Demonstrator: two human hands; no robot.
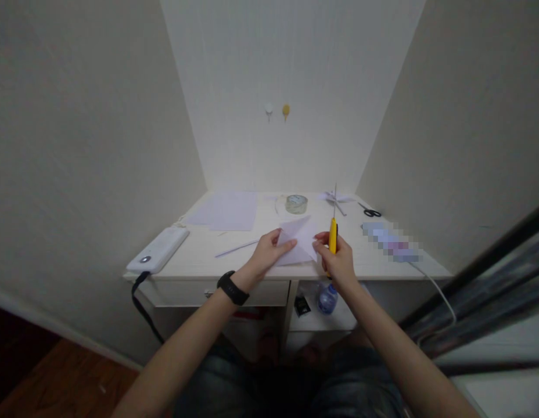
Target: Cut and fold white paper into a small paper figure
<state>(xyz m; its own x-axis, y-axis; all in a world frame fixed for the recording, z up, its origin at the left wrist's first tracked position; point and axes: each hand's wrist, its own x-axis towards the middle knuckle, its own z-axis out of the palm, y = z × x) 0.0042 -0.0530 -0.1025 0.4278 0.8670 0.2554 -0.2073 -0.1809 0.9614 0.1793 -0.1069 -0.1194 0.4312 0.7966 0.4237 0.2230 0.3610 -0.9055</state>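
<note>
The left hand lies with fingers pressed flat on a folded sheet of paper, pinning it to the worktop. The right hand, just beside the sheet's near right corner, is closed around a yellow utility knife, blade pointing away. A tape roll sits beyond both hands.

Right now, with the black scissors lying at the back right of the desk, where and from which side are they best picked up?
Probably by the handle loops, coming from above on the right. The black scissors lie flat on the desk with the loops toward the right wall and the blades pointing left and back. The right hand, nearer to them, already grips a yellow cutter; the left hand rests on the paper.
</note>
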